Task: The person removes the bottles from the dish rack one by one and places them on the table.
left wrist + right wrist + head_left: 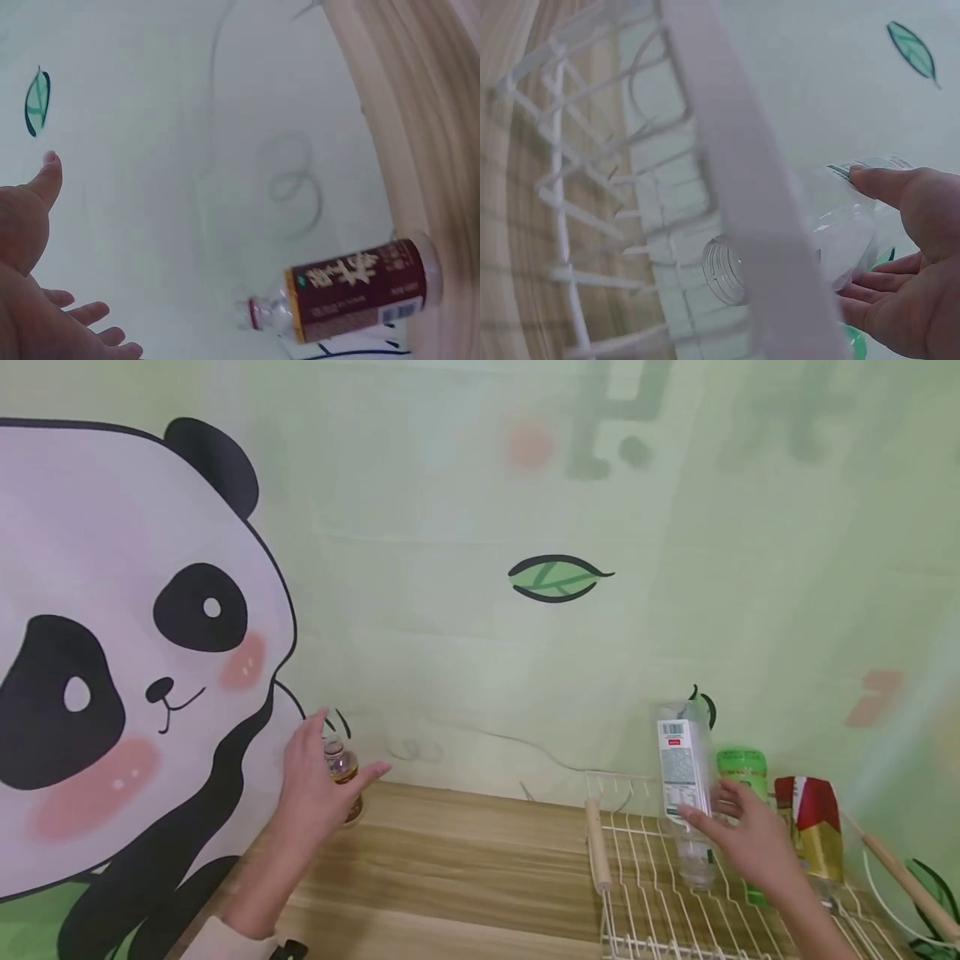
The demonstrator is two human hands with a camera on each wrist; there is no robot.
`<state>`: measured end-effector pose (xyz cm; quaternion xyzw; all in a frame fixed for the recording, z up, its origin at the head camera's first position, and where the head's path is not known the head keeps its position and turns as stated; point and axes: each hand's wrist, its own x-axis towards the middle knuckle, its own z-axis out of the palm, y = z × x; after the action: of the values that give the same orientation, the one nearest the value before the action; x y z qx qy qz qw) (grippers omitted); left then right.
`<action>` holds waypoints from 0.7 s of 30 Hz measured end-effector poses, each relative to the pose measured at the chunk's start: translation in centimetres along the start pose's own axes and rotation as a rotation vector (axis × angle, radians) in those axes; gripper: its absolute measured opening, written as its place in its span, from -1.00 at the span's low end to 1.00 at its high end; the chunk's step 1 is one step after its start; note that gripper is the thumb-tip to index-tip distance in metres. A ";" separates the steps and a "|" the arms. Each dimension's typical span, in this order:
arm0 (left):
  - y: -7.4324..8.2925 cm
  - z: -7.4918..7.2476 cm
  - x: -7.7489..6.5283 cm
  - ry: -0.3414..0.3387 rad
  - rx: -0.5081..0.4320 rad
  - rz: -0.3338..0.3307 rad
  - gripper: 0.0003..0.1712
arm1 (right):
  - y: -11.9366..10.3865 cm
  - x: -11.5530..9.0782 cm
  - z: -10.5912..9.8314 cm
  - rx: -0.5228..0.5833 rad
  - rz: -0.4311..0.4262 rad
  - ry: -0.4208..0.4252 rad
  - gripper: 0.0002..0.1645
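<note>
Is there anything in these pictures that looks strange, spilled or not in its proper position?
One thing: the clear bottle in the right hand is upside down, its open mouth pointing down toward the wire rack. Bottles usually stand mouth up. I see no spill.

1. The left hand (318,785) was bare; its thumb (49,182) and four fingers (90,311) showed in the left wrist view.
2. At the left forearm (258,885) there was a sleeve (232,943) of pale cream colour, with a plain edge.
3. Just beside this sleeve appeared a small black piece (288,951) of irregular outline; its kind could not be told.
4. The right hand (750,835) and the visible right forearm (810,914) were also bare.
</note>
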<state>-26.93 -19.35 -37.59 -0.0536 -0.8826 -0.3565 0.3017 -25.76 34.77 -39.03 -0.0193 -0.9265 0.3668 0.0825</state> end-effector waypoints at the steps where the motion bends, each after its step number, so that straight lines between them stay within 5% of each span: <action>1: 0.5 0.1 -0.2 -0.007 -0.007 0.008 0.33 | -0.3 -0.1 0.0 0.009 -0.004 0.002 0.38; 15: 6.7 2.8 -2.2 -0.172 -0.084 0.094 0.35 | -5.3 -1.1 1.3 0.179 -0.091 0.017 0.35; 21: 8.4 3.6 -2.6 -0.209 -0.070 0.200 0.38 | -6.1 -1.6 1.9 0.107 -0.212 0.066 0.25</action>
<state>-23.98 -10.40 -36.14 -0.1884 -0.8865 -0.3477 0.2403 -24.37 28.87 -36.44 0.0711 -0.8991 0.4043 0.1524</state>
